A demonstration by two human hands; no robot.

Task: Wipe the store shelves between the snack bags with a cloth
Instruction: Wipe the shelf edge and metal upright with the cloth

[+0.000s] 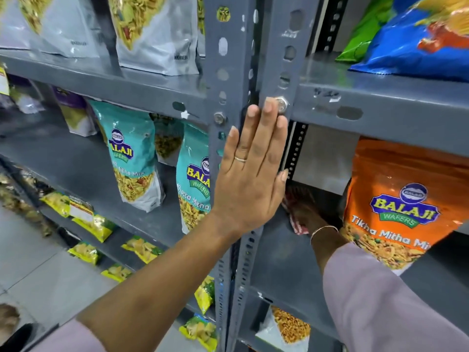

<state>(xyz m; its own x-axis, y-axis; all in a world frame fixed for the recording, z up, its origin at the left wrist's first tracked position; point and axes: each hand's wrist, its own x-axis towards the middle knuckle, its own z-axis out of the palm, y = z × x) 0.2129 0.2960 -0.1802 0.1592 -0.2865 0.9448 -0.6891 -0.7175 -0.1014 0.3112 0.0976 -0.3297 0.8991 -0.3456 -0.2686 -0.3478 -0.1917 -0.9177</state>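
My left hand (251, 171) lies flat and open against the grey slotted upright (229, 72) between two shelf bays, holding nothing. My right hand (305, 208) reaches deep into the right bay and presses a red-and-white cloth (298, 226) onto the grey shelf board (279, 252). An orange Balaji snack bag (396, 204) stands right beside that hand. The shelf's shadow hides most of the fingers and the cloth. Two teal Balaji bags (132, 156) (194, 181) stand on the left bay's shelf.
White snack bags (154, 31) stand on the upper left shelf; a blue bag (418, 39) and a green bag (360, 34) lie on the upper right one. Small yellow packets (94, 222) line the lower left shelves. Tiled floor (33, 265) is at the lower left.
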